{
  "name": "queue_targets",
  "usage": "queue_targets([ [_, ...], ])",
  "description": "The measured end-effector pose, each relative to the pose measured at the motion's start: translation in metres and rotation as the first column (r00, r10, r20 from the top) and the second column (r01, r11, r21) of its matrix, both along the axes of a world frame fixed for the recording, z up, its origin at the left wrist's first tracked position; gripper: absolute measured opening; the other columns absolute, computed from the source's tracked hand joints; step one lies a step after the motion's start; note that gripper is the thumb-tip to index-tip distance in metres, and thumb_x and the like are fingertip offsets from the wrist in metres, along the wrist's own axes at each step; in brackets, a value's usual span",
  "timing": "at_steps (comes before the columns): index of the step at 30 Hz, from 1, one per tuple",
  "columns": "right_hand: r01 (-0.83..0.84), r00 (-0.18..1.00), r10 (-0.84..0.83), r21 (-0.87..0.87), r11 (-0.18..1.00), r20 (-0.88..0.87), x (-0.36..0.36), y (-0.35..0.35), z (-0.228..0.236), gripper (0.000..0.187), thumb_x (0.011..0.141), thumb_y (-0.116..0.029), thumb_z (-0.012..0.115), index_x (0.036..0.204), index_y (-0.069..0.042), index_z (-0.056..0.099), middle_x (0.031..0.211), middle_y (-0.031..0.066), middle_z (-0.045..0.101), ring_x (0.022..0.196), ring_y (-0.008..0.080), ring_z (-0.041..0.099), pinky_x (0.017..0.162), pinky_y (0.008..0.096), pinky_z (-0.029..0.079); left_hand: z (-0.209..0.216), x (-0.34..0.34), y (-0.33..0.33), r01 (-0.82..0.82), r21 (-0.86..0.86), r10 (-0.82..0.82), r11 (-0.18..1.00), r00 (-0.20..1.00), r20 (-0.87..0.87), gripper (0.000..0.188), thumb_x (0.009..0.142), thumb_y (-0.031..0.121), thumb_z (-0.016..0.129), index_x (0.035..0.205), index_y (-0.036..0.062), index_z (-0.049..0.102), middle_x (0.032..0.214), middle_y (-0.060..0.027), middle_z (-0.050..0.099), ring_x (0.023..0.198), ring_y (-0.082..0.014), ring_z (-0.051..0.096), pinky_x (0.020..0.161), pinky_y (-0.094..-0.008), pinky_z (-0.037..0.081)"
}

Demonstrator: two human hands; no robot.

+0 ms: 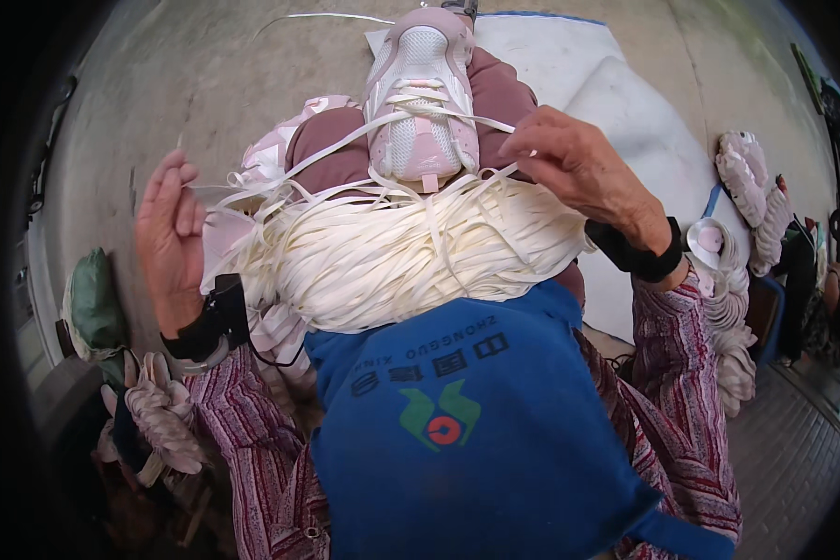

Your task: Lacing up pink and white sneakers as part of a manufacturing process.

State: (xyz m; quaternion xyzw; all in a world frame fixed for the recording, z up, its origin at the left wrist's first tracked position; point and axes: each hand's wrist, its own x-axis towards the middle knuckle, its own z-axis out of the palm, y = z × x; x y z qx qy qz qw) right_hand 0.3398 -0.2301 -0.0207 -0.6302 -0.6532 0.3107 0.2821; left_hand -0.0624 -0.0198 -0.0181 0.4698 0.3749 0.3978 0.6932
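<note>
A pink and white sneaker (427, 89) rests between my knees, its toe pointing away from me. White shoelace (345, 140) runs through its upper eyelets, with ends stretched out to both sides. My right hand (583, 173) is closed in a pinch on the lace at the sneaker's right. Out to the left, my left hand (171, 238) is raised with curled fingers, and a thin lace end appears to pass between them. Across my lap, just below the sneaker, lies a thick bundle of cream-white shoelaces (420, 247).
A blue apron (467, 392) covers my lap. Pink and white shoe pieces (285, 140) lie beside my left knee. White sheeting (616, 112) spreads over the floor at the right. More shoe parts (751, 177) are stacked farther right, and a green bag (98, 303) stands at the left.
</note>
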Motion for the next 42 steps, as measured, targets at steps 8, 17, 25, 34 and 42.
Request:
queue_targets([
  [8, -0.057, 0.96, 0.048, 0.022, 0.998, 0.277, -0.007, -0.004, -0.025, 0.006, 0.082, -0.007, 0.059, 0.085, -0.002, 0.06, 0.084, 0.0142, 0.06, 0.08, 0.0335, 0.061, 0.069, 0.041, 0.05, -0.027, 0.141, -0.053, 0.341, 0.134, -0.225, 0.931, 0.82, -0.526, 0.028, 0.097, 0.019, 0.052, 0.116, 0.0005, 0.059, 0.092, -0.0031, 0.065, 0.055, -0.001, 0.042, 0.049, -0.0169, 0.036],
  [17, 0.143, 0.934, -0.138, 0.008, 0.99, 0.33, 0.035, -0.005, -0.046, 0.007, 0.085, -0.005, 0.055, 0.085, 0.001, 0.058, 0.077, 0.021, 0.061, 0.073, 0.0404, 0.06, 0.067, 0.0459, 0.048, -0.031, 0.155, -0.041, 0.576, 0.094, -0.297, 0.812, 0.547, -0.783, 0.03, 0.09, 0.026, 0.054, 0.099, -0.0008, 0.064, 0.084, -0.012, 0.066, 0.074, -0.0202, 0.062, 0.07, -0.0298, 0.049],
  [25, 0.12, 0.886, -0.109, 0.005, 0.993, 0.45, 0.039, 0.005, -0.037, 0.017, 0.084, -0.006, 0.058, 0.099, 0.002, 0.062, 0.092, 0.018, 0.064, 0.078, 0.0364, 0.063, 0.07, 0.0406, 0.049, -0.051, 0.154, -0.037, 0.617, 0.283, -0.182, 0.735, 0.581, -0.793, 0.026, 0.092, 0.026, 0.056, 0.087, 0.0018, 0.063, 0.069, 0.0006, 0.055, 0.063, -0.0085, 0.047, 0.057, -0.0243, 0.039],
  [34, -0.094, 0.954, 0.033, 0.193, 0.977, 0.299, 0.001, 0.048, -0.058, 0.01, 0.082, -0.008, 0.056, 0.08, 0.001, 0.061, 0.079, 0.0201, 0.063, 0.077, 0.0374, 0.061, 0.07, 0.0431, 0.05, -0.034, 0.155, -0.037, 0.578, 0.147, -0.249, 0.803, 0.549, -0.798, 0.029, 0.093, 0.029, 0.056, 0.084, 0.0019, 0.063, 0.067, 0.0023, 0.051, 0.062, -0.0068, 0.043, 0.056, -0.0228, 0.035],
  [42, 0.069, 0.926, -0.108, 0.12, 0.99, 0.362, 0.009, 0.04, -0.054, 0.009, 0.082, -0.005, 0.058, 0.088, 0.001, 0.063, 0.082, 0.0186, 0.063, 0.076, 0.0355, 0.061, 0.069, 0.0407, 0.05, -0.044, 0.156, -0.035, 0.605, 0.293, -0.116, 0.741, 0.544, -0.831, 0.028, 0.093, 0.027, 0.055, 0.09, 0.0001, 0.063, 0.074, -0.0018, 0.059, 0.067, -0.0106, 0.051, 0.062, -0.0261, 0.042],
])
